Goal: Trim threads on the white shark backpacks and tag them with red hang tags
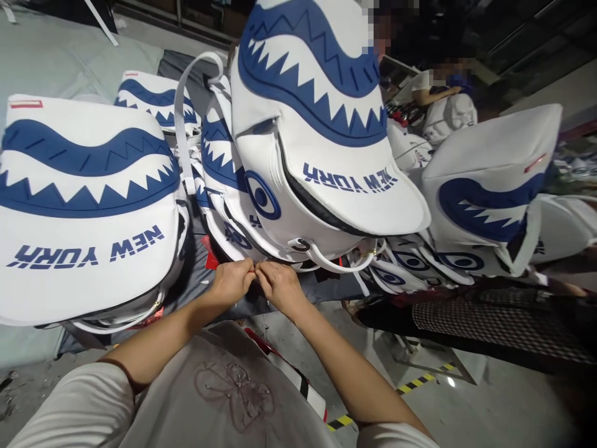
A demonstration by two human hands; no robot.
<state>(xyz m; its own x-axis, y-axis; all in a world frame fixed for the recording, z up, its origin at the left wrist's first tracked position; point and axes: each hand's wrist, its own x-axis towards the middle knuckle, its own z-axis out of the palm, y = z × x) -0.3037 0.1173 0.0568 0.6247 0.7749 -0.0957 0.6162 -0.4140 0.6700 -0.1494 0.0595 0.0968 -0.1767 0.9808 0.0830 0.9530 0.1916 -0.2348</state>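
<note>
My left hand (232, 282) and my right hand (278, 287) meet fingertip to fingertip just below a white backpack (321, 143) printed with a blue shark mouth and the words NEW YORK. Both hands are pinched closed on something small and red between them; I cannot make out what it is. The backpack stands tilted on the table, its white straps (336, 264) hanging right above my hands. A second backpack of the same kind (84, 211) lies to the left of my left hand.
More white and blue shark backpacks are piled behind and to the right (489, 186). Other people sit at the far side (438, 87). A checked cloth (489, 317) lies at the right. Yellow-black tape (415, 382) marks the concrete floor.
</note>
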